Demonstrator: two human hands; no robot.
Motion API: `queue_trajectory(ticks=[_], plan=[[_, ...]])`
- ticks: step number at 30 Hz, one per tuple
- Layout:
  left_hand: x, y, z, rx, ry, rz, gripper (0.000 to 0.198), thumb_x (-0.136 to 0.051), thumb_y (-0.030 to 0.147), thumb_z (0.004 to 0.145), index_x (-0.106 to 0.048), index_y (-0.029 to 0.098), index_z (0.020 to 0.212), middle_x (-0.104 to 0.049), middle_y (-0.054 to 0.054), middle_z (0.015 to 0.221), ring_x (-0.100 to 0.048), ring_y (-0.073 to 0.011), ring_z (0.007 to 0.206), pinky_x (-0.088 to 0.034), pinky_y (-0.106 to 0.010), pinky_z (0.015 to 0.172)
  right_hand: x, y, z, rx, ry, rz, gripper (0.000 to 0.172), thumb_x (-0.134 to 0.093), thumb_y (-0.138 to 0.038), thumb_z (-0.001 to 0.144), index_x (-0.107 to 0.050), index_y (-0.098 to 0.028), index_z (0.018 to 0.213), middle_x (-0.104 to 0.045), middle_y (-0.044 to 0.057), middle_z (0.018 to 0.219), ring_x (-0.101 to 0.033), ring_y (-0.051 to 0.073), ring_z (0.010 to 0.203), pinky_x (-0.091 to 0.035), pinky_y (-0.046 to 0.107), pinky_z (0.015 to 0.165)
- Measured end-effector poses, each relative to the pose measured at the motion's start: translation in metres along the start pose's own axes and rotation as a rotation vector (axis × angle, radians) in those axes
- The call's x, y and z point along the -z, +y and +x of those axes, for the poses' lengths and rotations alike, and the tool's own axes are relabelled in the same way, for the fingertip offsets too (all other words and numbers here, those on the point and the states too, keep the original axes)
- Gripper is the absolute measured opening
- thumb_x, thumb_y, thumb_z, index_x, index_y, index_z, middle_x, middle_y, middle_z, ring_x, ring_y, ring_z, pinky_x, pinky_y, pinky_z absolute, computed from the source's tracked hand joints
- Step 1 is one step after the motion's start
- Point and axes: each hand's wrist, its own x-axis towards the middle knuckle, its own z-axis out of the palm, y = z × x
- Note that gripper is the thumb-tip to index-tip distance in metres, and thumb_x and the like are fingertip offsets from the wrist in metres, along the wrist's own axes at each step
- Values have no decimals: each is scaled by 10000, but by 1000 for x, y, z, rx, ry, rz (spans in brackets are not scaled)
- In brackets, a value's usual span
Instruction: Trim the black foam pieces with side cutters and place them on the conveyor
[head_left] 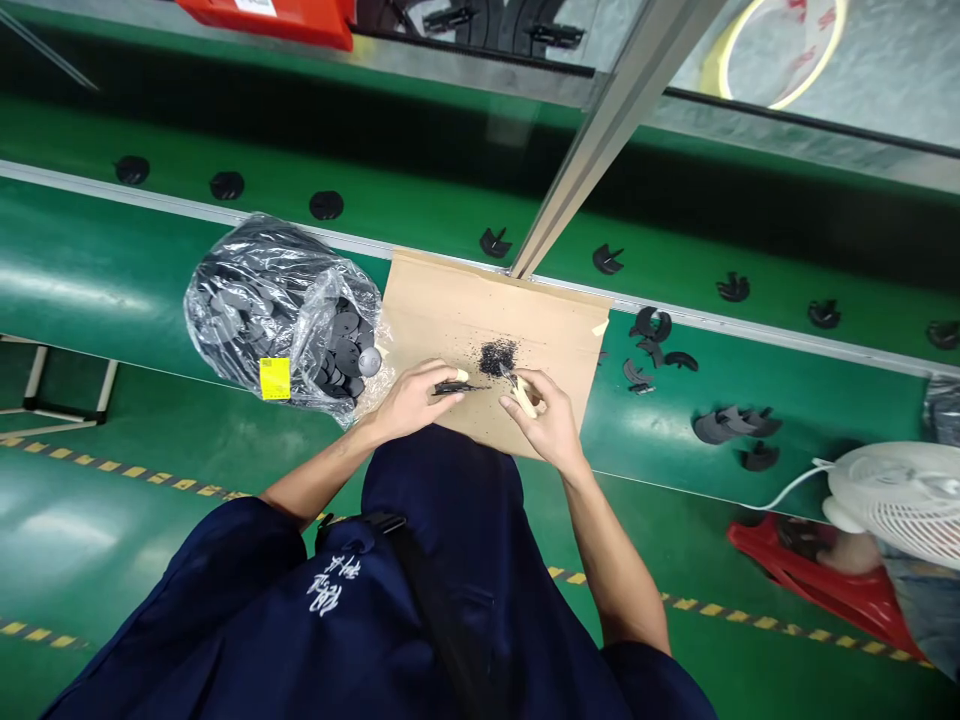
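Observation:
My left hand point(416, 398) is closed on a flat black plastic part point(452, 388), held edge-on over a sheet of brown cardboard point(540, 320). My right hand point(541, 412) is closed on a small trimming tool point(516, 385) with a pale handle, its tip close to the part. A small heap of black shavings point(496, 355) lies on the cardboard just beyond both hands. Fingertip covers show on some fingers.
A clear plastic bag point(262, 300) full of black discs sits left of the cardboard, with a yellow label. Trimmed black parts point(731, 424) lie on the green bench at right. More parts point(607, 259) ride the conveyor behind. A white fan point(896, 495) stands at right.

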Motion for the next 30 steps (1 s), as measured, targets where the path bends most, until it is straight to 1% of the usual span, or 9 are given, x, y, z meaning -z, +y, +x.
queue_trajectory(ticks=[2,4,7,10,17,21,25,27,30], plan=[[2,6,-1,-40,0,17,161,-678,225,932,-720,168,1077,-700,-52,917,-675,-168,857,-549,-272,775,-7,-9,0,9,32,80,289,-680,-378,923,-661,-216,1161,-676,69,1028,-599,192,795,-513,341,697],[3,13,0,-77,10,16,146,-691,241,933,-724,178,1061,-679,-37,869,-651,-157,808,-536,-265,740,-13,-18,1,40,31,140,241,-686,-356,916,-666,-223,1115,-677,75,1046,-615,201,852,-519,341,713],[6,23,2,-125,57,-30,122,-711,273,933,-728,179,1008,-677,-34,839,-636,-148,773,-529,-264,719,-19,-28,0,59,21,222,156,-651,-282,926,-654,-226,1071,-685,53,987,-620,186,840,-520,329,723],[8,28,3,-146,95,-95,130,-728,286,926,-732,182,1004,-699,-43,853,-650,-150,780,-538,-273,727,-20,-34,-4,61,60,241,126,-628,-221,918,-644,-229,1043,-687,37,944,-623,179,825,-518,325,722],[11,31,-1,-115,110,-159,208,-749,291,910,-740,187,1090,-735,-72,924,-674,-177,846,-551,-311,787,-14,-39,-12,173,137,158,119,-606,-163,913,-631,-237,1003,-674,42,909,-627,192,806,-519,346,706],[14,28,-4,-125,134,-228,338,-760,427,891,-739,180,1120,-747,-87,936,-671,-186,841,-549,-322,782,-13,-40,-14,234,169,87,141,-590,-161,930,-628,-239,1041,-678,55,921,-644,210,833,-529,367,706],[16,25,-8,-138,123,-294,457,-629,574,941,-740,163,1110,-755,-106,934,-679,-195,850,-555,-333,780,-11,-39,-15,337,144,-42,186,-554,-168,955,-654,-236,1096,-715,82,951,-658,229,846,-525,402,731],[17,25,-9,-106,119,-295,436,-626,557,951,-745,161,1089,-749,-99,912,-681,-191,846,-558,-327,784,-12,-39,-16,395,127,-111,203,-543,-171,966,-671,-234,1111,-733,88,953,-664,230,845,-512,401,738],[17,27,-11,-34,96,-266,308,-708,448,929,-757,173,1058,-736,-73,871,-679,-179,822,-562,-315,783,-13,-38,-19,474,100,-193,205,-558,-206,981,-686,-239,1138,-752,87,964,-677,229,868,-495,393,755]])
